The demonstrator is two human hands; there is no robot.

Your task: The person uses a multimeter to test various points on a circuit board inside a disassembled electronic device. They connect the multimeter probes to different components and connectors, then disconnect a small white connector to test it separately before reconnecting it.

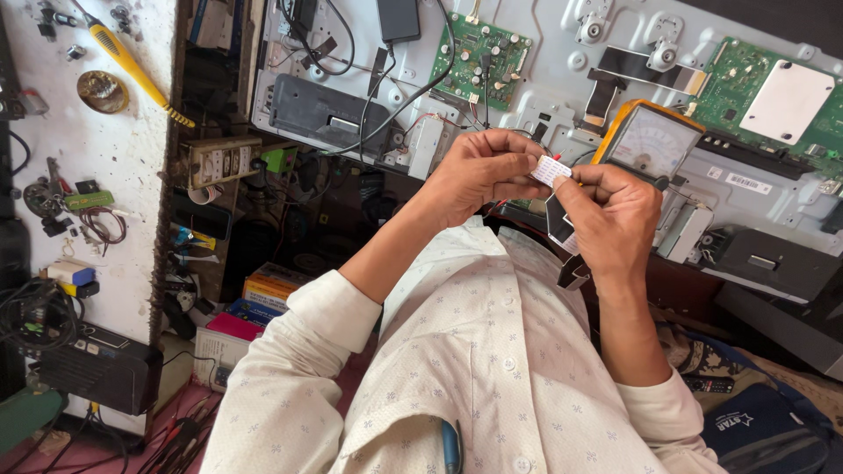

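A small flat white ribbon cable end [551, 169], thin and striped like a flexible connector strip, sits pinched between both hands above the workbench. The left hand [481, 173] is curled nearly closed, its thumb and fingertips pressed onto the strip's left edge, so the strip pokes out just to the right of those fingers. The right hand [612, 213] is likewise closed to a pinch, thumb and forefinger gripping the strip's right end from below and beside, the remaining fingers folded in. The strip therefore lies between the two hands, touching both, held up in front of the person's chest.

Just behind the right hand stands an orange-cased analogue meter with a pale dial face [651, 139], partly hidden by the knuckles. Beyond the hands lies the opened grey metal back panel of a flat screen [562, 35], carrying a green circuit board with small round components [480, 59] at upper centre and a second green board with a white square plate [773, 96] at the upper right. Black cables [378, 96] trail across the panel. On the white surface at far left lies a yellow-handled screwdriver [132, 63]. The person's white patterned shirt [474, 351] fills the lower middle.
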